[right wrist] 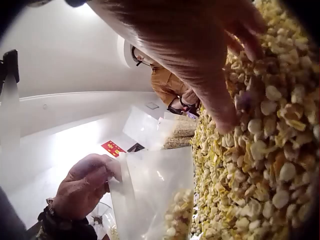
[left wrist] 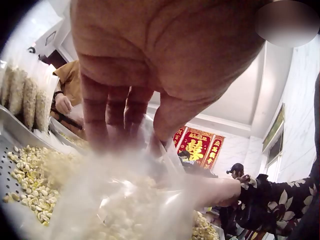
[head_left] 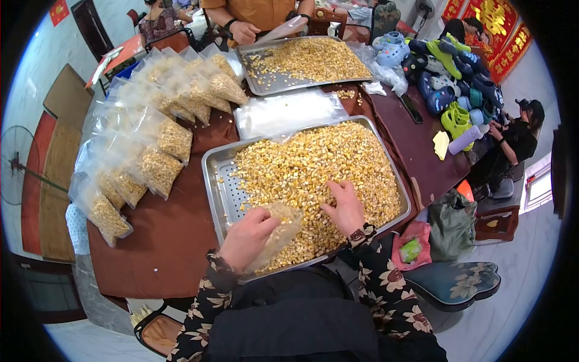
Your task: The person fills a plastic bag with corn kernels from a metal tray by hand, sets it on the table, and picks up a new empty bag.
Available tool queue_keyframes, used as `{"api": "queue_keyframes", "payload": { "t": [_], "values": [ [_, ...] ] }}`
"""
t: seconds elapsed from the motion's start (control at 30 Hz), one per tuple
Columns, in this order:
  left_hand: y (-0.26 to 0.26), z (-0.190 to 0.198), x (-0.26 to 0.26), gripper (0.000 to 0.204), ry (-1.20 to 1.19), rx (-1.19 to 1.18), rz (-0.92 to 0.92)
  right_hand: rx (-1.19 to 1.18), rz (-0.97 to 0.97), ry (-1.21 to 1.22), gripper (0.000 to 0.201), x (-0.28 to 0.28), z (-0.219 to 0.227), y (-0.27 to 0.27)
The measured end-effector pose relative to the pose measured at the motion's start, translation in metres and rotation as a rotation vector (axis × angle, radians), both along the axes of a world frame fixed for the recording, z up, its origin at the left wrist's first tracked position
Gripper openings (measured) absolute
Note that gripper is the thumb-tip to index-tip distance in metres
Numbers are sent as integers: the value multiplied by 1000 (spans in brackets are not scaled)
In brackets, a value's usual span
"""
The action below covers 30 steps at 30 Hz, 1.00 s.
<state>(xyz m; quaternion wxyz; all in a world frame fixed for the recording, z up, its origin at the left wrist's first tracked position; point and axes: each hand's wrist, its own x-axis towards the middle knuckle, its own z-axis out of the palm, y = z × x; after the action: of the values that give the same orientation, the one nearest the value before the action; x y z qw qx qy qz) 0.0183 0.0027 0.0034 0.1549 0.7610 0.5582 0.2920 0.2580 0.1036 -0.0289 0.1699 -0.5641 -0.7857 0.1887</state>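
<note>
A metal tray [head_left: 212,192] holds a heap of yellow dried kernels [head_left: 319,160]. At the tray's near left, my left hand [head_left: 246,238] [left wrist: 160,55] [right wrist: 80,192] pinches the upper edge of a clear plastic bag [head_left: 278,232] [left wrist: 125,205] [right wrist: 155,177]. Kernels lie in the bag's lower part in the right wrist view. To the right of the bag, my right hand [head_left: 347,211] [right wrist: 185,45] touches the heap with thumb and fingers apart; some fingertips are hidden in the right wrist view.
Several filled bags [head_left: 160,169] stand at the left on the brown cloth [head_left: 151,259]. Beyond the tray lie flat plastic bags [head_left: 289,113] and a second tray [head_left: 262,87] of kernels, with a person [head_left: 259,15] behind. Clogs [head_left: 455,120] and a phone [head_left: 412,108] are at the right.
</note>
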Motion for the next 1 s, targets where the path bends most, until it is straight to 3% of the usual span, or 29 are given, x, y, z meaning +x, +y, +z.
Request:
{"api": "queue_keyframes", "payload": {
  "t": [0.07,0.23,0.37,0.43,0.57,0.67,0.83,0.93,1.0],
  "values": [
    [-1,2,-1,11,-7,4,1,31,-2,157,35,2,-9,6],
    [-2,-4,-5,17,-29,-21,-2,109,20,297,19,9,-20,23],
    [-3,-6,-5,17,-33,-12,-9,-94,1,301,19,-4,10,20],
    [-2,-6,-5,17,-29,-14,-12,-377,52,555,18,-15,15,16],
    [-3,-4,-5,18,-41,-16,-11,-299,214,545,18,-43,39,1],
    [-3,-6,-7,18,-44,-20,-2,-259,482,366,25,-56,48,-7],
    [-4,-8,-10,18,-38,-2,-7,-329,454,295,27,-68,63,12],
    [-6,-11,-8,18,-54,18,-15,60,556,105,29,-78,39,52],
    [-6,-11,-6,15,-40,40,1,59,611,-9,34,-96,29,73]
  ]
}}
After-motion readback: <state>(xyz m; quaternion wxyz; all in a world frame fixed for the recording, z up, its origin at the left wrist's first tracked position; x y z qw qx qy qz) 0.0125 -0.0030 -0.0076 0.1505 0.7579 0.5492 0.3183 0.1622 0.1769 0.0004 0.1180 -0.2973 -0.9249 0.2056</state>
